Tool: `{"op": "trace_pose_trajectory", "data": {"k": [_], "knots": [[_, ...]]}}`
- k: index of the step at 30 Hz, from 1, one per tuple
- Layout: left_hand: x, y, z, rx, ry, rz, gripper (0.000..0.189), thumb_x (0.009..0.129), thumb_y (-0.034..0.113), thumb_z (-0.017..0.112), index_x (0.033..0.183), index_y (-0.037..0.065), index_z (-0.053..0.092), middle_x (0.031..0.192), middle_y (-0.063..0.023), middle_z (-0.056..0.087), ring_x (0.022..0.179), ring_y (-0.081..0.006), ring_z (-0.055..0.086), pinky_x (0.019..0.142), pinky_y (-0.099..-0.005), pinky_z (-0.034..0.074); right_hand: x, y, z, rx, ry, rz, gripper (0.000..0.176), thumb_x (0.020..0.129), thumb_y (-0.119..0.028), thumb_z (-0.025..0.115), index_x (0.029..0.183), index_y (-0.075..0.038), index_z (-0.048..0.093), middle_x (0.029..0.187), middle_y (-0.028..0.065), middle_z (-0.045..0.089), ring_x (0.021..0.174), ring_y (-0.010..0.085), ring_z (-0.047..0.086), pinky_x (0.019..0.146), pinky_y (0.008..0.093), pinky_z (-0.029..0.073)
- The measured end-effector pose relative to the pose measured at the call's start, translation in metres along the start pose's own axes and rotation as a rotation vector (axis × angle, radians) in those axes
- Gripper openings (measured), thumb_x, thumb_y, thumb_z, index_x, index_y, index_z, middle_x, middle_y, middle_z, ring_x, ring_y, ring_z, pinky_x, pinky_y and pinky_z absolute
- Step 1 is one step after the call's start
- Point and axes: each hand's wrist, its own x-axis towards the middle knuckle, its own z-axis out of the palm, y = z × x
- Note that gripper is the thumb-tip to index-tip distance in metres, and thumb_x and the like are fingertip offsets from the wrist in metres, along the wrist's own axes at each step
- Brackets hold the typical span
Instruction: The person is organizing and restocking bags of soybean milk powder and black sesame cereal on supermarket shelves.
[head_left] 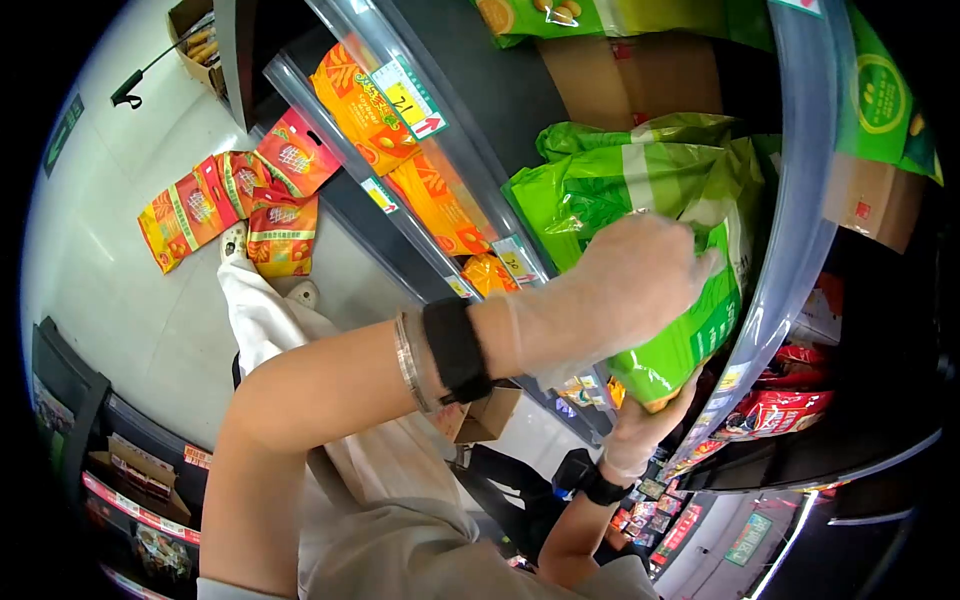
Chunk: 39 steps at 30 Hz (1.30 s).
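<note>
Both of my hands wear thin clear gloves and are at a shiny green printed bag [672, 355] on the dark shelf. My left hand [635, 290], with a black wristband and bracelet behind it, is closed over the bag's upper part, and its fingertips are partly hidden. At the lower end of the bag, my right hand [648, 432] grips the corner, its fingers partly behind the bag. Right beside it, more green bags [590, 190] lean on the same shelf.
Orange bags [365, 110] fill the neighbouring shelf behind a clear price rail [400, 90]. Red and orange bags [245, 195] lie on the floor near my feet. An open carton [488, 415] is below my arm. Another clear rail [790, 250] curves along the right.
</note>
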Motion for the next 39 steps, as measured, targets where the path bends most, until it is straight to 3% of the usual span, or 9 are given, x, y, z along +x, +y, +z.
{"op": "trace_pose_trajectory", "data": {"k": [2, 18, 22, 24, 25, 32, 34, 36, 39], "knots": [[0.008, -0.009, -0.001, 0.138, 0.078, 0.132, 0.023, 0.085, 0.017, 0.049, 0.097, 0.002, 0.062, 0.068, -0.0165, 0.054, 0.064, -0.0336, 0.059, 0.055, -0.0432, 0.048, 0.031, -0.015, 0.007, 1.084, 0.074, 0.893, 0.048, 0.09, -0.04, 0.048, 0.124, -0.007, 0.045, 0.119, 0.0071, 0.051, 0.107, 0.0184, 0.051, 0.086, 0.0354, 0.045], [0.057, -0.011, -0.003, -0.081, 0.079, -0.12, 0.026, 0.084, 0.022, 0.053, 0.076, 0.001, 0.066, 0.065, -0.0209, 0.058, 0.063, -0.0372, 0.06, 0.059, -0.0446, 0.049, 0.057, 0.044, 0.024, 1.224, -0.005, 0.977, 0.036, 0.09, -0.026, 0.05, 0.116, -0.001, 0.051, 0.114, 0.0111, 0.056, 0.103, 0.0217, 0.054, 0.089, 0.0378, 0.043], [0.079, -0.012, -0.002, -0.155, 0.256, 0.073, 0.032, 0.079, 0.026, 0.056, 0.067, -0.002, 0.065, 0.073, -0.0244, 0.062, 0.067, -0.0407, 0.061, 0.062, -0.0443, 0.049, 0.075, 0.089, 0.02, 0.586, -0.326, 0.383, 0.033, 0.087, -0.021, 0.049, 0.111, 0.002, 0.053, 0.109, 0.0149, 0.058, 0.099, 0.028, 0.055, 0.084, 0.0425, 0.046], [0.068, -0.006, -0.033, -0.582, 0.073, -0.265, 0.035, 0.078, 0.027, 0.056, 0.085, -0.007, 0.063, 0.079, -0.0251, 0.063, 0.07, -0.0436, 0.06, 0.065, -0.0431, 0.05, 0.099, 0.074, 0.019, 1.682, 0.065, 1.17, 0.031, 0.089, -0.022, 0.046, 0.107, 0.002, 0.054, 0.104, 0.0147, 0.06, 0.093, 0.0272, 0.058, 0.081, 0.0412, 0.048], [0.061, -0.006, -0.037, -0.657, 0.045, -0.289, 0.043, 0.078, 0.029, 0.056, 0.1, -0.008, 0.056, 0.088, -0.0277, 0.061, 0.079, -0.0439, 0.06, 0.072, -0.0419, 0.05, 0.105, 0.058, 0.021, 1.529, 0.203, 1.203, 0.031, 0.09, -0.023, 0.045, 0.105, 0.002, 0.056, 0.102, 0.0148, 0.06, 0.092, 0.0267, 0.058, 0.081, 0.0413, 0.048], [0.035, -0.026, 0.009, -0.713, 0.221, -0.091, 0.077, 0.078, 0.028, 0.063, 0.132, -0.009, 0.022, 0.123, -0.0355, 0.04, 0.113, -0.0416, 0.046, 0.097, -0.0384, 0.037, 0.119, 0.068, 0.051, 1.218, 0.463, 1.228, 0.029, 0.089, -0.018, 0.047, 0.109, 0.003, 0.054, 0.107, 0.0142, 0.059, 0.094, 0.0246, 0.057, 0.083, 0.0404, 0.048], [0.034, -0.032, 0.01, -0.713, 0.164, -0.132, 0.076, 0.079, 0.029, 0.064, 0.132, -0.007, 0.023, 0.12, -0.0346, 0.043, 0.11, -0.0428, 0.047, 0.095, -0.0386, 0.038, 0.105, 0.105, 0.044, 1.544, 0.052, 0.968, 0.029, 0.088, -0.015, 0.048, 0.111, 0.004, 0.052, 0.109, 0.0139, 0.058, 0.094, 0.023, 0.056, 0.085, 0.0405, 0.047], [0.036, -0.037, 0.011, -0.69, 0.151, -0.137, 0.077, 0.078, 0.026, 0.064, 0.133, -0.008, 0.022, 0.119, -0.0333, 0.044, 0.109, -0.0421, 0.048, 0.094, -0.0392, 0.039, 0.104, 0.107, 0.05, 0.857, -0.247, 0.552, 0.03, 0.089, -0.015, 0.048, 0.112, 0.004, 0.05, 0.111, 0.0143, 0.056, 0.096, 0.0224, 0.054, 0.087, 0.0396, 0.045], [0.036, -0.043, 0.017, -0.635, 0.18, -0.134, 0.075, 0.077, 0.025, 0.065, 0.132, -0.006, 0.025, 0.116, -0.0319, 0.048, 0.106, -0.0416, 0.05, 0.091, -0.0394, 0.04, 0.103, 0.124, 0.057, 1.471, -0.019, 0.897, 0.031, 0.088, -0.014, 0.049, 0.113, 0.004, 0.05, 0.113, 0.0143, 0.055, 0.1, 0.0228, 0.052, 0.09, 0.0392, 0.043]]}}
